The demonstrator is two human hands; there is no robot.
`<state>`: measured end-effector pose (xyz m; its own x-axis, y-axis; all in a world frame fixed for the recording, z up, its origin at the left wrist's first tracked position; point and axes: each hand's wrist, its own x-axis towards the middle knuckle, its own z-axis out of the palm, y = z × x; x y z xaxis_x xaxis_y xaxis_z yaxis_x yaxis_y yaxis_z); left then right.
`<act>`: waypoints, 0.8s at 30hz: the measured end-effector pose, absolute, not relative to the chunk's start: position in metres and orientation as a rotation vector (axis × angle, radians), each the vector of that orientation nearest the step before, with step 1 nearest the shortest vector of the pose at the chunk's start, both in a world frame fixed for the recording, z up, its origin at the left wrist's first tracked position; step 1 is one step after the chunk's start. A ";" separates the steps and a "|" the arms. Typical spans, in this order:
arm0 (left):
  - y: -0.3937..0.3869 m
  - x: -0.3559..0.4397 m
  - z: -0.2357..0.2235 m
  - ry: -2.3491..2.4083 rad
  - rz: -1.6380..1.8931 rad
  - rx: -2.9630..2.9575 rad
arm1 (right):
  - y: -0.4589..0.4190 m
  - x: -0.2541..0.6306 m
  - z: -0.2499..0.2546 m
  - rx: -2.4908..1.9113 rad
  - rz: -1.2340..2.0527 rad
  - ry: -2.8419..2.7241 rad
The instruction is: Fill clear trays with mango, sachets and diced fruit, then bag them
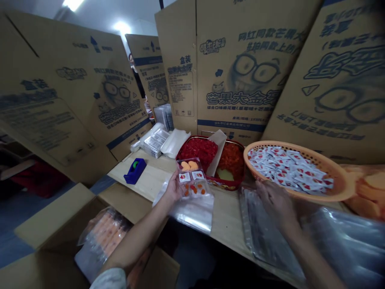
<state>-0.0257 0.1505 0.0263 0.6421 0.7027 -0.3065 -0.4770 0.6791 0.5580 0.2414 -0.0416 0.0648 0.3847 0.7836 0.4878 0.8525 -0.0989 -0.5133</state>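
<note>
My left hand (174, 188) grips the left edge of a clear compartment tray (192, 176). Orange rounded pieces (189, 165) fill its far end, two small printed sachets (191, 176) lie across the middle, and red-orange bits sit in the near compartments. Beneath the tray is a clear plastic sheet or bag (195, 210). My right hand (275, 200), smeared by motion, is over clear plastic packaging (255, 228), just in front of an orange basket (345, 192) heaped with similar sachets (288, 166). Whether its fingers hold anything is unclear.
Behind the tray, a red container (231, 184) holds red and orange pieces, split by a white divider (217, 152). A blue tape dispenser (135, 171) and stacked clear trays (155, 141) are at left. An open carton (60, 224) stands below; tall cardboard boxes (234, 80) wall the back.
</note>
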 end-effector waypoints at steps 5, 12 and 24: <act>0.123 -0.018 0.044 0.590 0.721 0.395 | -0.004 0.200 0.124 -1.730 0.218 -1.468; 0.076 -0.004 0.053 0.492 0.579 0.344 | 0.076 0.125 0.136 -2.133 -0.101 -1.816; 0.049 -0.005 0.056 0.500 0.668 0.404 | 0.091 0.112 0.109 -2.218 -0.140 -1.854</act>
<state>-0.0048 0.0490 0.0560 0.6764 0.6701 -0.3057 -0.4820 0.7166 0.5042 0.1124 0.0912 0.1087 0.1873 0.9549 0.2303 0.9787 -0.1615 -0.1266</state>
